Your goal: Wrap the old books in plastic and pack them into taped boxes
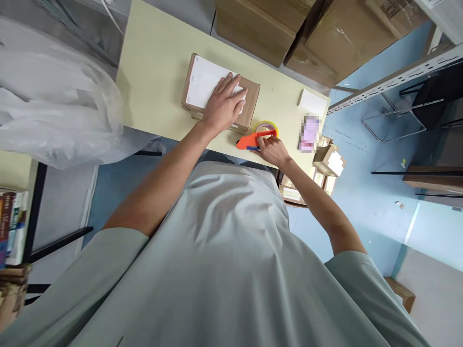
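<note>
Shirt (231,231): pale grey-green, filling the nearest part of my head-camera view, between both forearms.
Right hand (273,151): fingers curled round the tape dispenser; I judge this grip leaves its front end free.
Tape dispenser (247,141): orange, near the table's close edge, just beside the cardboard box, front pointing left; I cannot tell whether it rests on the tabletop.
Left hand (223,110): open, fingers extended, palm down on the white sheet; I read it as a steadying press, so nothing slides.
White sheet (202,79): flat on the box's top.
Cardboard box (251,99): on the pale yellow table (155,58), within easy reach of both hands.
Large cartons (260,26): beyond the far edge, presumably stood there to spare the work surface.
</note>
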Motion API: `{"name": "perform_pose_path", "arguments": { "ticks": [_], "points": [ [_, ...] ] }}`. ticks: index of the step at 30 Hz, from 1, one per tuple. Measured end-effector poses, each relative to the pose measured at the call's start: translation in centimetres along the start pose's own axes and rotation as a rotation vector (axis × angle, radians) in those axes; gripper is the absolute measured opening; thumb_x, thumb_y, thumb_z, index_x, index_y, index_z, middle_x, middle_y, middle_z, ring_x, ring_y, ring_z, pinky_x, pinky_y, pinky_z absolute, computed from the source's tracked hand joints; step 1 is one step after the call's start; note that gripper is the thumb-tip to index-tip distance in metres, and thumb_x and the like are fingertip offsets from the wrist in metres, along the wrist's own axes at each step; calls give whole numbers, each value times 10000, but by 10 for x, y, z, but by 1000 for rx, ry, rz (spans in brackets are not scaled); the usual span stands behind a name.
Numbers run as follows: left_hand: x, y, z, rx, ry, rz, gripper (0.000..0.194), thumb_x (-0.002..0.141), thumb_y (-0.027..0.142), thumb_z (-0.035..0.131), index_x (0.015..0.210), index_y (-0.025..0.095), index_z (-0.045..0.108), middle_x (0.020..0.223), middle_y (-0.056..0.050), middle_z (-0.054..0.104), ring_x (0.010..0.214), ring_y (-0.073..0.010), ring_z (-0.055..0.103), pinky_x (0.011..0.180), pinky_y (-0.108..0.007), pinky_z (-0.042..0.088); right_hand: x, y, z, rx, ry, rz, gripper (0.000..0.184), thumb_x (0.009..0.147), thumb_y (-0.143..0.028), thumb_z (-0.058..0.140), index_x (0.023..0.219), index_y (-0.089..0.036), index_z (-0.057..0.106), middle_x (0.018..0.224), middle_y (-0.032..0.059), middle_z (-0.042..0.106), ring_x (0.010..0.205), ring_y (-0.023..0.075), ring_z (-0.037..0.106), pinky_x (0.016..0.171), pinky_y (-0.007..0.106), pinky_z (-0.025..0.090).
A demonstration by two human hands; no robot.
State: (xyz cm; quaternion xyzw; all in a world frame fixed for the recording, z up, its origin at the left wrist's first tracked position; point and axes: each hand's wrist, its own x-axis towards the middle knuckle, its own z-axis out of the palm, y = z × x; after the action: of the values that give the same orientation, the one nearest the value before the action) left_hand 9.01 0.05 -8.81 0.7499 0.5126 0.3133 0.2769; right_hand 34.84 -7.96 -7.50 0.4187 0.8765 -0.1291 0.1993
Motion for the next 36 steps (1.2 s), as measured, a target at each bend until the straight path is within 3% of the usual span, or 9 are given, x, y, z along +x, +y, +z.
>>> {"name": "perform_pose_path", "arguments": {
  "ticks": [3,7,11,16,21,27,29,32,36],
  "points": [
    [0,1,1,-94,25,-49,438,1003,621,636,1367,417,770,1730,97,562,1741,-288,332,1511,-527,151,3,4,-2,7,7,17,697,1210,-560,203,1555,-8,453,1250,283,777,1195,412,721,1089,542,512],
    [-1,7,-1,-70,-17,-62,554,1035,636,498,1487,393,708,1773,90,505,1773,-243,234,1511,-519,100,5,13,0,-97,24,28,688,1217,-532,173,1537,17,440,1220,279,787,1115,379,746,1025,512,532],
    [-1,13,-3,-94,-42,-105,605,1020,674,484,1550,440,655,1750,115,526,1785,-192,171,1515,-504,98,6,20,3,-189,35,34,691,1219,-514,157,1541,43,409,1212,279,789,1049,355,758,973,471,537],
    [-4,14,-6,-62,-57,-110,601,1039,657,489,1551,403,673,1771,71,514,1778,-225,214,1501,-536,168,10,21,8,-189,62,23,690,1216,-503,135,1530,39,422,1178,276,789,1019,357,756,969,468,522],
    [-7,17,-10,80,-110,-72,642,1122,609,401,1602,258,643,1785,-80,497,1757,-308,270,1468,-560,194,10,15,10,-136,25,44,701,1212,-525,148,1504,48,426,1187,311,774,1026,377,752,914,441,491],
    [4,23,4,249,-67,-148,706,1161,648,363,1643,179,576,1616,-233,588,1662,-421,405,1386,-640,300,16,-19,3,-13,-38,-15,659,1219,-472,187,1507,72,423,1171,344,764,1031,373,757,902,441,460],
    [5,23,13,280,-26,-181,682,1152,672,395,1600,210,622,1627,-224,565,1665,-415,399,1393,-619,301,22,-37,0,35,-36,-24,581,1217,-385,209,1493,71,439,1167,347,763,1042,365,757,901,442,463],
    [0,23,19,295,-2,-198,653,1161,674,376,1558,235,653,1702,-187,503,1702,-365,355,1438,-592,223,32,-59,-5,75,-17,-10,448,1151,-124,205,1455,58,478,1158,332,770,1028,335,762,893,432,469],
    [-7,25,16,282,-31,-193,700,1155,678,346,1558,194,652,1734,-212,486,1726,-331,313,1456,-626,109,29,-56,-7,86,4,-22,503,1068,25,177,1436,39,520,1141,297,786,1022,315,770,895,415,458]
  ]
}}
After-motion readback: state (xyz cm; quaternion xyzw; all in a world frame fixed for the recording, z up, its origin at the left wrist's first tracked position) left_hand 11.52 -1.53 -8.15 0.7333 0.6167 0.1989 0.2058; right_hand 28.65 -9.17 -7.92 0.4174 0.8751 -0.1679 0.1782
